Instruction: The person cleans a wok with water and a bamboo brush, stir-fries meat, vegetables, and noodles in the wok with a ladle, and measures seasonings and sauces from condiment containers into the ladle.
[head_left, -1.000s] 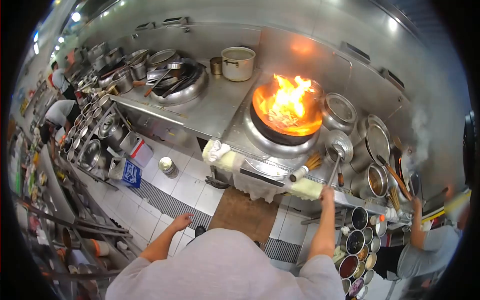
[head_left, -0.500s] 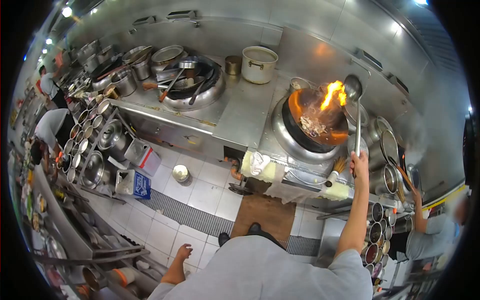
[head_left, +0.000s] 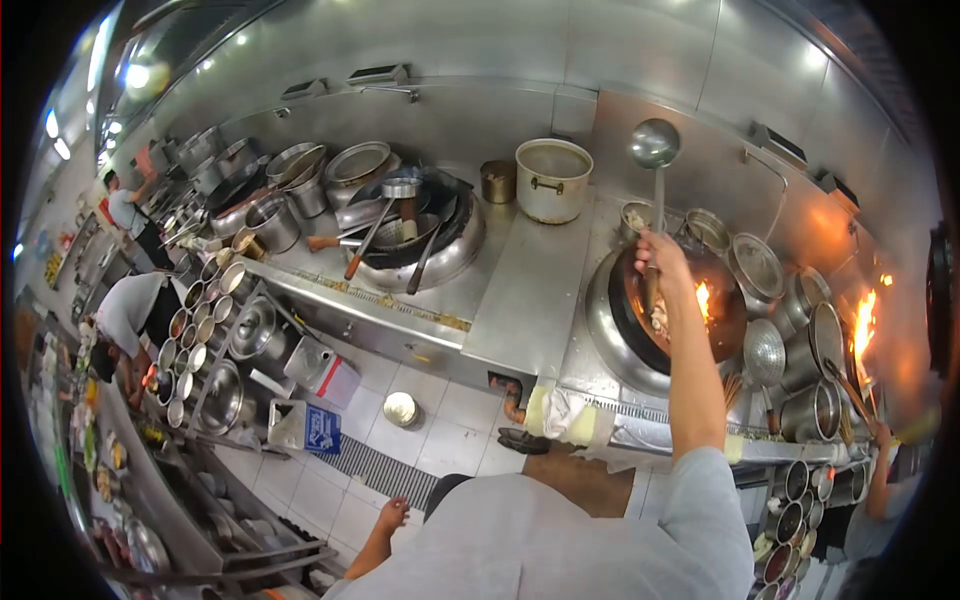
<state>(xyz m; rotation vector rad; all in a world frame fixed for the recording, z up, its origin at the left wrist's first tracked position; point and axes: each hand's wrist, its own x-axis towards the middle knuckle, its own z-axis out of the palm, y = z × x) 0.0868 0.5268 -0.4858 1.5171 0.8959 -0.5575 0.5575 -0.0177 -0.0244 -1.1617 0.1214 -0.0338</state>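
Observation:
My right hand (head_left: 663, 256) is closed around the handle of a ladle (head_left: 655, 143) and reaches over the wok. The ladle's bowl is raised above the far rim. Below my hand sits the wok (head_left: 728, 318) on its round steel burner ring (head_left: 598, 322), with pale food pieces (head_left: 659, 320) inside, partly hidden by my forearm. A flame (head_left: 703, 300) burns within the wok. My left hand (head_left: 394, 514) hangs low over the tiled floor, fingers loosely apart and holding nothing.
A large stockpot (head_left: 553, 185) stands left of the wok. Farther left, a second wok station (head_left: 460, 235) bears strainers and ladles. A perforated skimmer (head_left: 764, 352) lies at right. Another person's hand (head_left: 880, 434) is near a tall flame (head_left: 864, 325). A bucket (head_left: 401, 408) stands on the floor.
My right hand has moved left and farther forward with the ladle, now over the wok. The wok's flame looks smaller. A tall flame has risen at the neighbouring station. The view has shifted.

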